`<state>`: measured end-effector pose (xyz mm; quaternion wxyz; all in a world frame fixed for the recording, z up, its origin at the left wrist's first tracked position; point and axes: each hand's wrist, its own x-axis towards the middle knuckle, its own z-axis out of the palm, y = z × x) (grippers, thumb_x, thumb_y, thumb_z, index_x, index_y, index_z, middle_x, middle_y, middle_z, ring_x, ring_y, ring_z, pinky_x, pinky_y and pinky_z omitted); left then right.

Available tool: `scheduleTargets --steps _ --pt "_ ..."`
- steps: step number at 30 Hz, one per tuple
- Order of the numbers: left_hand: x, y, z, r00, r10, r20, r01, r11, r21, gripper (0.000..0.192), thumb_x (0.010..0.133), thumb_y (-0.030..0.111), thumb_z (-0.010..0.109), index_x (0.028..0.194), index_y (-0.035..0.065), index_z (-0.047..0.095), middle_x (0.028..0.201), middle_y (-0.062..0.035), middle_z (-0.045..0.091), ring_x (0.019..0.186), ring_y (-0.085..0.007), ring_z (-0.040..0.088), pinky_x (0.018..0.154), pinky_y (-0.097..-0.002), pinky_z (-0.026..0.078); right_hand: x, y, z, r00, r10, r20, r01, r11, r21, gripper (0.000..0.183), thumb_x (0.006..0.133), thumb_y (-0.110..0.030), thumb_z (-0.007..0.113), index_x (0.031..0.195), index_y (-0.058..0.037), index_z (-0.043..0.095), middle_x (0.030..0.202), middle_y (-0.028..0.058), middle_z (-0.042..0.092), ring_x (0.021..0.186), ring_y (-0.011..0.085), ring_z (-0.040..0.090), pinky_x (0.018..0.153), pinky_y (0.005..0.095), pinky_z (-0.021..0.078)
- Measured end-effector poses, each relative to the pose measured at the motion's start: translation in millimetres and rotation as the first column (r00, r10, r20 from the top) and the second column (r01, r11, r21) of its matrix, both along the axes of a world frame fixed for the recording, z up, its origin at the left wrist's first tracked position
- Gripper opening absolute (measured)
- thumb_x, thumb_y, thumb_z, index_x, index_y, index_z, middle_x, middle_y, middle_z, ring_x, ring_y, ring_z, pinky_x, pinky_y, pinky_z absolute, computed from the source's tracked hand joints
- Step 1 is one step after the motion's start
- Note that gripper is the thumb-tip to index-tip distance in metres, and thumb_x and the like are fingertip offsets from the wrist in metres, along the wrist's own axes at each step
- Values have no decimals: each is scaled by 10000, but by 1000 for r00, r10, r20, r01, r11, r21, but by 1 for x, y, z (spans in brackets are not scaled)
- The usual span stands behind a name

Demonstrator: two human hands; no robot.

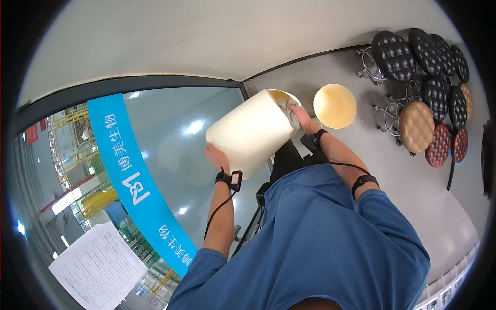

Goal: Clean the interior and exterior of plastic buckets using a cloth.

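Between my hands a cream-coloured cylindrical bin (pixel 248 133) is held tilted on its side, its open mouth towards the upper right. My left hand (pixel 217 157), slightly blurred, supports the bin's closed end from below. At the rim, my right hand (pixel 304 119) grips a greyish-white cloth (pixel 293 119) that lies over the edge and partly inside the mouth. Most of the bin's inside is hidden. Just beyond my right hand, a second cream bin (pixel 329 101) stands upright on the floor with its mouth facing up. Both wrists wear strapped devices with cables.
Several round padded stools (pixel 394 56) on wheeled chrome bases crowd the right side of the grey floor (pixel 360 162). A glass panel (pixel 174 116) on the left carries a blue band (pixel 133 166) with writing and a printed sheet (pixel 99 267). A pale wall (pixel 201 38) rises ahead.
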<state>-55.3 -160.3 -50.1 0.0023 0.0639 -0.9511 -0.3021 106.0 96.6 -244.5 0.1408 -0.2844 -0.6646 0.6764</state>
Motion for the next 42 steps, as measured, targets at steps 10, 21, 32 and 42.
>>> scheduleTargets --steps 10,21,32,42 --pt "24 -51 6 962 -207 -178 90 856 -510 405 907 226 419 1300 133 437 1350 -171 392 1250 -336 349 992 -445 319 -8 -44 61 951 164 262 -51 920 -389 549 847 -423 503 1127 48 534 996 128 624 833 196 591 757 303 451" --pt "21 -32 6 952 -306 33 283 828 -485 546 867 446 450 1345 190 391 1431 -100 311 1321 -344 241 1005 -544 239 -58 -22 156 979 200 47 -148 845 -514 423 868 -378 506 1024 10 576 909 84 617 813 154 579 748 272 439" --pt "41 -7 8 976 -212 58 217 892 -396 583 867 483 458 1351 170 374 1427 -143 296 1305 -399 235 1026 -485 280 -41 5 91 853 480 205 -222 689 -690 578 864 -481 467 1183 -3 535 1076 114 614 924 194 598 841 289 439" --pt "34 -21 -1 953 -291 79 295 843 -451 616 860 481 445 1387 193 307 1446 -119 260 1273 -428 261 958 -570 293 -30 -14 174 922 385 33 -316 801 -509 399 879 -345 508 1144 -46 515 1089 79 572 992 181 531 867 298 407"
